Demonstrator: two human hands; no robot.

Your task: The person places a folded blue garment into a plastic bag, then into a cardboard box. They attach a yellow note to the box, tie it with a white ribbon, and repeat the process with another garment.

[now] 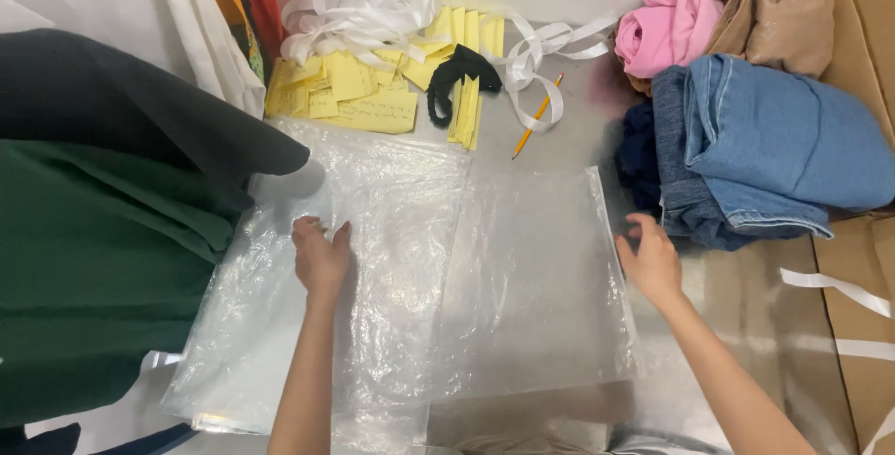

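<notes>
1. The pale grey counter (pixel 578 129) fills the scene from near to far.
2. A dark green and black folded garment (pixel 93 231) covers the counter's left side.
3. Clear crinkled plastic bags (pixel 401 259) lie flat in a stack across the middle, one smoother sheet on top toward the right.
4. A folded blue denim garment (pixel 774 147) sits at the far right, with a pink knit piece (pixel 662 31) and a tan piece (pixel 783 7) beyond it.
5. Yellow paper slips (pixel 373 91) lie at the far middle, under a tangle of white ribbon (pixel 354 7) and a small black cloth scrap (pixel 457 77).
6. The left hand (pixel 320 257) presses flat on the plastic bags, fingers spread, its grip apart.
7. The right hand (pixel 651 261) rests at the right edge of the top sheet, fingers loosely curled on it; I cannot tell if it pinches the plastic.
8. A yellow pencil (pixel 537 117) lies just beyond the bags.
</notes>
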